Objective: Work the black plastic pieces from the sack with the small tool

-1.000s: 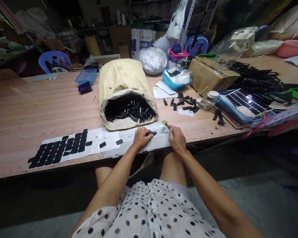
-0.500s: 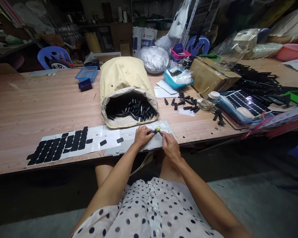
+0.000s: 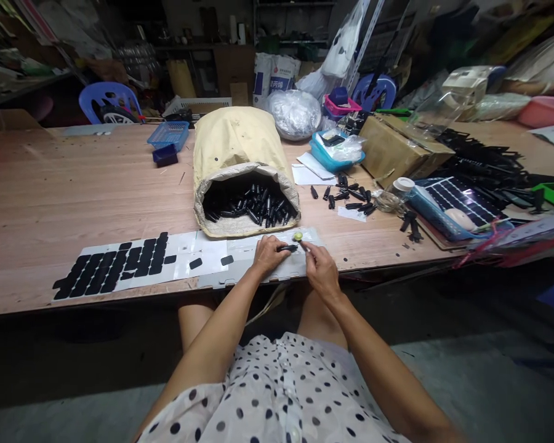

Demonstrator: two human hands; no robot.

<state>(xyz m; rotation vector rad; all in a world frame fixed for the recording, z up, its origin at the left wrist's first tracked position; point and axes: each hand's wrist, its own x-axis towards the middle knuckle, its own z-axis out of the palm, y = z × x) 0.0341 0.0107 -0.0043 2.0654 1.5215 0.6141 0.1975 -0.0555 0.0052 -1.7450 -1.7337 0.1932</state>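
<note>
- The left hand [image 3: 268,254] holds a black piece [image 3: 288,248].
- The right hand [image 3: 322,266] holds a yellow-headed tool [image 3: 298,236] beside it.
- An open cream sack [image 3: 240,141] of black parts [image 3: 266,206] lies on the worktop [image 3: 133,178].

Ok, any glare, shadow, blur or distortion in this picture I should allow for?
Head view: a pale glint marks the dark rectangular panel with white grid lines; deep shadow fills the back of the bulging cream sack; the slim tool with a round yellow-green end looks too soft for fine detail; toward the head view's edges, things look stretched.
</note>
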